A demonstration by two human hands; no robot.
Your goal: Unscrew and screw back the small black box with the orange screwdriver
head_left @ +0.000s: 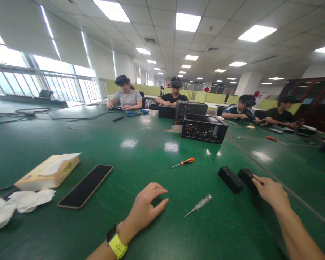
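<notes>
A: Eyes on the right-hand black block, over on the right of the green table, with the right hand on it!

B: Fingers clamped on the block's near end, that's the grip, though some of them are tucked out of sight. Whether it's lifted or resting, I can't tell.

A: And just beside it, to the left, the second black block, lying at a slant.

B: Moving left, here's the clear-handled screwdriver, tip toward us, between the blocks and the left hand.

A: That left hand is spread, thumb and fingers apart. Touching the tabletop or just above it? Can't call it from here.

B: Smart strap on that wrist: a yellow-green watch band! Farther out, the orange-handled screwdriver.

A: Out left, a phone lying screen up, a tissue box near it and crumpled tissues in front of the box.

B: Beyond, the open computer case, and four people seated around the far side and right, all in headgear.
</notes>
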